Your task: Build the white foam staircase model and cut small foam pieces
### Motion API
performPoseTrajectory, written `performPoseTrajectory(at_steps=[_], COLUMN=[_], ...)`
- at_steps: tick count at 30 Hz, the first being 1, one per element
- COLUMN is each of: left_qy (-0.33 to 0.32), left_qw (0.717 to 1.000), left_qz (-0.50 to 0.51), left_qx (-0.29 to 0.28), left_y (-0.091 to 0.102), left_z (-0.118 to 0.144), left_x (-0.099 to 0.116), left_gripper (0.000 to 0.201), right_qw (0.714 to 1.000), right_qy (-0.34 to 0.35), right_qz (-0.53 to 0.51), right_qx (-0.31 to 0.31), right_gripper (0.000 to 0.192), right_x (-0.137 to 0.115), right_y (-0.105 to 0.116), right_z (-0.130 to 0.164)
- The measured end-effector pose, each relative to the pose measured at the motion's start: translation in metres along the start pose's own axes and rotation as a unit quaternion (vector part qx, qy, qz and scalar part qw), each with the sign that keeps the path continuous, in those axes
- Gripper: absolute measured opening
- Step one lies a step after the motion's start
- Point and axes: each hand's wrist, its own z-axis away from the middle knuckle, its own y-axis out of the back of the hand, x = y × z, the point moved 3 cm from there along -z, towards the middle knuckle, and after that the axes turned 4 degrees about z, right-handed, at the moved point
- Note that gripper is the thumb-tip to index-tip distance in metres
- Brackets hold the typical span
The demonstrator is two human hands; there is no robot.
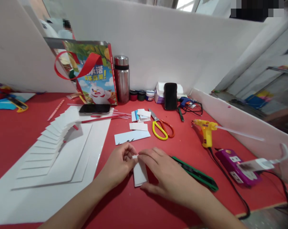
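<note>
A small rectangular stack of white foam board pieces [140,174] lies on the red tabletop between my hands. My left hand [121,161], its fingers curled, pinches the upper left corner of the stack. Across its right side is my right hand [161,168], fingertips on the top end and thumb at the lower edge. Just beyond lie a pale blue strip [132,137], a white strip [138,127] and several small offcuts [141,115]. A green utility knife [198,176] rests beside my right hand, partly hidden by it.
Left, a fan-like white stepped model [46,146] stands on a white board [5,206]. Scissors [160,127], a yellow glue gun [206,130] and a purple power strip [239,168] with cords lie right. Behind are a phone [94,108], gift bag [96,76] and steel flask [122,79].
</note>
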Motion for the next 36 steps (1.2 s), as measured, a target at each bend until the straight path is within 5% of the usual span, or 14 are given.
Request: performPoseTrajectory(at_steps=[8, 15, 20, 26, 36], left_qy=[-0.041, 0.002, -0.095, -0.045, -0.026], left_qw=[0.982, 0.983, 0.937, 0.945, 0.949], left_qz=[-0.181, -0.127, -0.319, -0.309, -0.305], left_qx=[-0.024, -0.133, -0.106, -0.092, -0.074], left_y=[0.003, 0.009, 0.018, 0.018, 0.013], left_z=[0.001, 0.005, 0.01, 0.007, 0.005], left_x=[0.004, 0.01, 0.024, 0.021, 0.018], left_gripper=[0.008, 0.021, 0.014, 0.027, 0.019], right_qw=[0.999, 0.996, 0.995, 0.993, 0.996], right_qy=[-0.004, -0.02, -0.028, -0.036, -0.05], right_qz=[-0.048, -0.074, -0.077, -0.071, -0.052], right_qx=[-0.021, -0.042, -0.062, -0.087, -0.047], right_gripper=[0.061, 0.062, 0.057, 0.061, 0.066], right_x=[0.006, 0.011, 0.014, 0.015, 0.017], right_y=[0.002, 0.004, 0.005, 0.006, 0.002], right_z=[-0.004, -0.006, -0.007, -0.011, -0.006])
